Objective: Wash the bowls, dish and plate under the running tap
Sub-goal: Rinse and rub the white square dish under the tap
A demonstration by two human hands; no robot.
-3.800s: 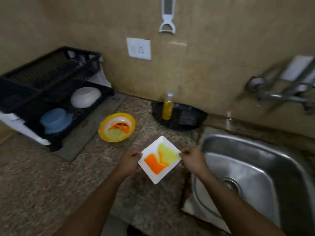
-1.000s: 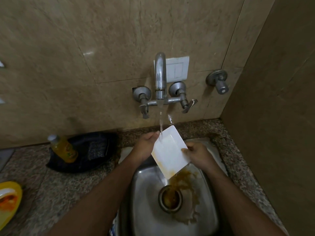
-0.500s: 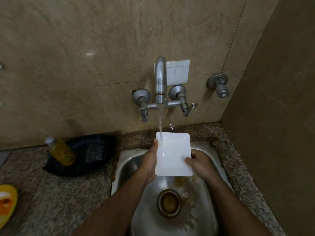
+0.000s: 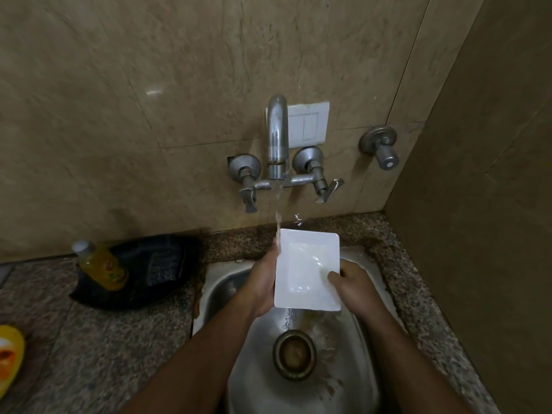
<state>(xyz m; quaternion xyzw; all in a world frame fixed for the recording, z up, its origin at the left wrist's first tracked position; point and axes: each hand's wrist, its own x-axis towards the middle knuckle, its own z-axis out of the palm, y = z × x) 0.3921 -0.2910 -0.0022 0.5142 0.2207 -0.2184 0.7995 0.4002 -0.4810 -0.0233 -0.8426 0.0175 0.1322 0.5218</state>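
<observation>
A white square dish [image 4: 304, 273] is held over the steel sink [image 4: 221, 288], its inside facing me and looking clean and wet. Water runs from the tap [image 4: 277, 138] onto the dish's upper left corner. My left hand [image 4: 264, 282] grips the dish's left edge. My right hand [image 4: 348, 283] holds the right edge, fingers lying on the inner face. A yellow plate [image 4: 10, 357] with orange residue lies at the far left edge of the counter, mostly cut off.
A yellow soap bottle [image 4: 103, 265] stands in a black tray [image 4: 167, 273] left of the sink. The drain [image 4: 294, 354] holds brownish water. A second valve [image 4: 380, 146] is on the wall; a side wall closes off the right.
The dish went from the counter, smeared orange and yellow, to under the tap and is now rinsed white. Brown residue around the drain has mostly washed away. My right fingers shifted onto its face.
</observation>
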